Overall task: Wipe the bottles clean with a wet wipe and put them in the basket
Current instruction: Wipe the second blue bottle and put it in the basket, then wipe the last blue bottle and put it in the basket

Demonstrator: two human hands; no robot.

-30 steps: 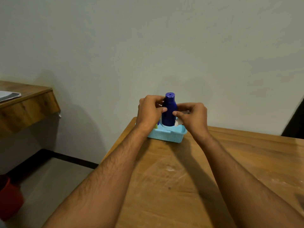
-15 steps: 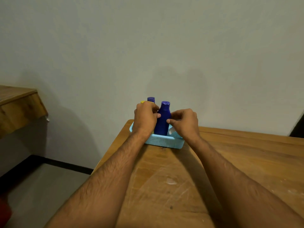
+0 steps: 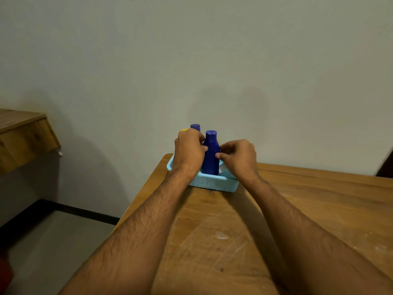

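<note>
A dark blue bottle stands upright inside the light blue basket at the table's far left corner. My left hand grips its left side with thumb on the front, and my right hand pinches its right side with thumb and fingertips. Behind my left hand, the cap of a second blue bottle and a sliver of a yellow cap show above my knuckles. A bit of white wipe lies in the basket under my right hand.
The wooden table runs to the right and toward me, scratched and stained. A plain wall stands close behind the basket. A second wooden surface juts in at the left, with floor below.
The bottle has come down from above the basket to stand inside it, both hands lowering with it. The camera view shifted, revealing the second bottle's cap.
</note>
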